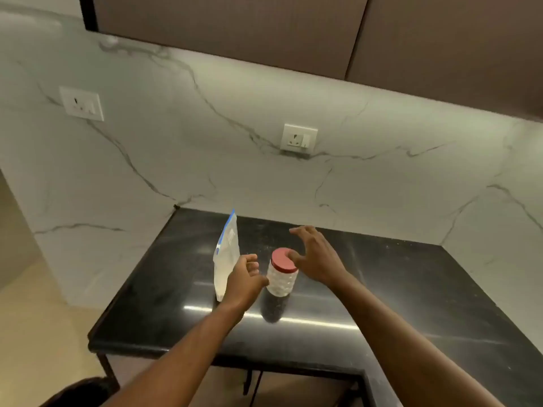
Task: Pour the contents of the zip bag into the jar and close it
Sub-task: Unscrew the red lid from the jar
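A clear plastic jar (282, 282) with a red lid (282, 260) stands upright on the black counter (396, 289). A clear zip bag (225, 257) with a blue seal strip stands upright just left of the jar, pale contents in its lower part. My left hand (245, 282) is between bag and jar, fingers curled and apart, fingertips at the jar's left side. My right hand (316, 257) hovers spread at the jar's right, thumb touching the lid's edge. Neither hand holds anything.
A white marble backsplash rises behind and to both sides of the counter, with two wall sockets (299, 140) (81, 103). Brown wall cabinets (264, 27) hang overhead. The counter's front edge (205, 352) drops to a beige floor at the left.
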`<act>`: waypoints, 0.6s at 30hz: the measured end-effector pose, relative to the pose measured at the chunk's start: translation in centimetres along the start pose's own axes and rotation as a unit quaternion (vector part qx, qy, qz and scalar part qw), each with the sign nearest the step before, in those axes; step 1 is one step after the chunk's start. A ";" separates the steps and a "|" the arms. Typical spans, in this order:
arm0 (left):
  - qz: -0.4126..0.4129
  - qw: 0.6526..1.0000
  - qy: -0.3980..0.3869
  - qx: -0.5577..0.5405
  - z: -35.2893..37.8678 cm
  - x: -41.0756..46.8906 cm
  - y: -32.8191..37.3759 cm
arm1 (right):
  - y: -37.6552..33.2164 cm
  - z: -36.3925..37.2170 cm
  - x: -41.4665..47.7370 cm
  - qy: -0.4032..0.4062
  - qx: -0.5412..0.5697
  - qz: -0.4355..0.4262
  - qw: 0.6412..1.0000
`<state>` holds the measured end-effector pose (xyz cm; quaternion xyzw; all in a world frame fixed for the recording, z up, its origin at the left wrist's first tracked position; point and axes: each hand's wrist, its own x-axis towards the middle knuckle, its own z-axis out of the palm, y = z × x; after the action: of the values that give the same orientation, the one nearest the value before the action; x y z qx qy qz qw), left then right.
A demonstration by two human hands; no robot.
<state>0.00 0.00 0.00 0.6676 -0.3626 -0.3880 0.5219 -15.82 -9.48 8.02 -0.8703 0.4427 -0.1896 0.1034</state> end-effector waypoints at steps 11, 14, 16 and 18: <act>-0.015 0.986 -0.138 0.092 4.8 9.0 -5.1 | 4.2 7.1 5.0 -0.178 -0.139 0.061 0.972; 0.006 0.981 -0.161 0.112 5.4 11.0 -6.1 | 4.4 7.7 6.0 -0.168 -0.127 0.062 0.976; 0.028 0.977 -0.163 0.132 5.2 11.5 -6.1 | 4.0 7.7 6.5 -0.169 -0.135 0.069 0.974; 0.048 0.973 -0.158 0.162 4.9 12.2 -6.2 | 3.8 7.6 7.1 -0.173 -0.146 0.072 0.971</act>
<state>1.43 -11.64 -8.49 0.6553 -0.5303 -0.3992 0.3607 -11.58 -17.39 1.50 -0.8615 0.5023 0.0389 0.0633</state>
